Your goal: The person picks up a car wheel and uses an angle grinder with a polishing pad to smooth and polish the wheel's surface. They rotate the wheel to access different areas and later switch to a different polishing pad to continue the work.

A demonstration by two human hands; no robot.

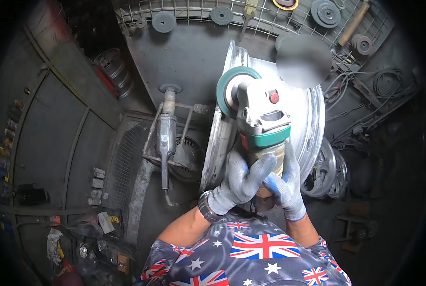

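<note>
Both my hands wear grey knitted gloves and are wrapped round the tape-bound body of an angle grinder (265, 138). My left hand (239, 178) grips it from the left side, with a dark watch on that wrist. From the right, my right hand (289, 183) closes on the same body; its glove has a blue patch. The grinder has a pale metal head, a green collar and a red button. A green-edged disc (223, 91) is fitted at its upper left, in front of a large shiny metal wheel rim (318, 117). Whether disc and rim touch, I cannot tell.
A second grinder (166, 136) rests upright on a metal frame to the left. Spare discs (164, 22) and a wooden-handled tool (353, 24) hang on wire mesh (194, 12) at the back. More wheels (321, 171) and coiled cables (387, 83) are at right. Cans (97, 183) stand left.
</note>
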